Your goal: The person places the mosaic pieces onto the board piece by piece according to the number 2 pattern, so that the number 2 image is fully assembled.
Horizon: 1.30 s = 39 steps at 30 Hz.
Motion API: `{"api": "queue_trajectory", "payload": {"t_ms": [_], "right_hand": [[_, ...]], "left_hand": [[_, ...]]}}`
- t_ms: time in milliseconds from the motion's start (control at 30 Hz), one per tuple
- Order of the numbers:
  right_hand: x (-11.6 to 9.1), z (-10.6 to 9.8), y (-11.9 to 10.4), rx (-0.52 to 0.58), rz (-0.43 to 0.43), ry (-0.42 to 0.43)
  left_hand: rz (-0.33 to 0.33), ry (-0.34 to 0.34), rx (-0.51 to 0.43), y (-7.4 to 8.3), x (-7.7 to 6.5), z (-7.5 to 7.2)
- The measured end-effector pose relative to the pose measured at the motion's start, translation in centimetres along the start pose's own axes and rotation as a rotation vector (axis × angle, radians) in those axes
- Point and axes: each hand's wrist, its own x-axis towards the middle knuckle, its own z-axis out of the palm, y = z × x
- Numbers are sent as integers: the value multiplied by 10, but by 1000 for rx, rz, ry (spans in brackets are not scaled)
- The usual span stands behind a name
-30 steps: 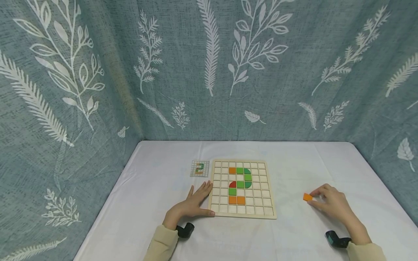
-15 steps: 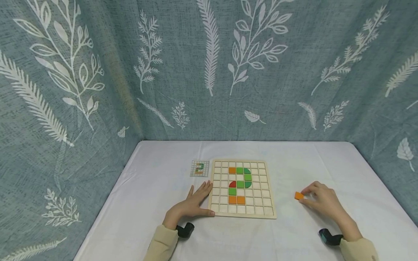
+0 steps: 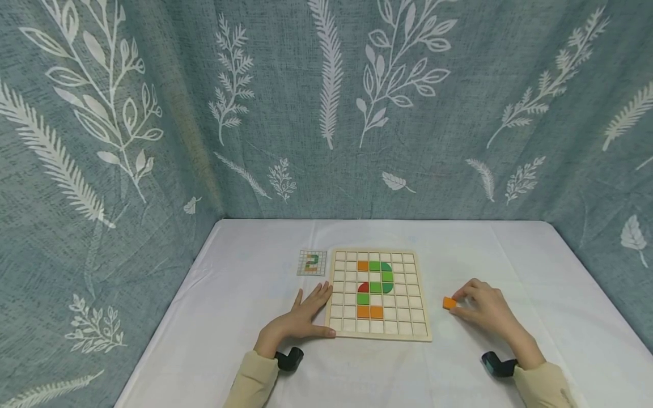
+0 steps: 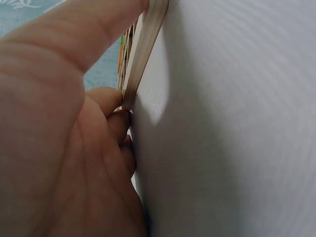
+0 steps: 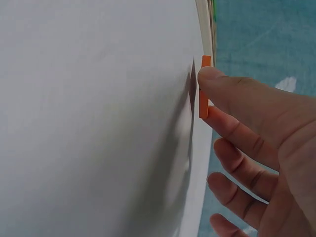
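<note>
My right hand (image 3: 482, 309) pinches an orange square tile (image 3: 449, 303) between thumb and forefinger, to the right of the wooden grid board (image 3: 405, 327). In the right wrist view this tile (image 5: 204, 101) appears edge-on, slightly off the cloth, with its shadow beside it. The other fingers of that hand are loosely bent. My left hand (image 3: 301, 318) rests at the board's left edge with fingers spread, the thumb near the lower left corner. In the left wrist view several fingers (image 4: 104, 100) touch the board's side. Green, orange and red tiles sit in the grid, shaped like a 2.
Left of the board's upper part lies a small card (image 3: 312, 263) printed with a coloured 2 on a grid. A white cloth (image 3: 245, 266) covers the table. Behind it hangs a blue-green curtain (image 3: 296, 113) with white leaves. Each wrist wears a black device (image 3: 289, 360).
My right hand has moved left with the orange tile, closer to the board. The left hand and the board have stayed in place.
</note>
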Motion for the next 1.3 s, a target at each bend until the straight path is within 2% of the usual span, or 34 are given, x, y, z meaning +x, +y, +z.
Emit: {"api": "queue_trajectory", "payload": {"t_ms": [700,900,1300], "right_hand": [[22,18,-37,23,-57,-50],[26,25,-46,27,-99,-39],[31,31,-67,47,-149,-89]], "left_hand": [[2,1,4,2,0,-1],[-5,8,8,2,0,0],[-6,10,8,3,-1,0]]}}
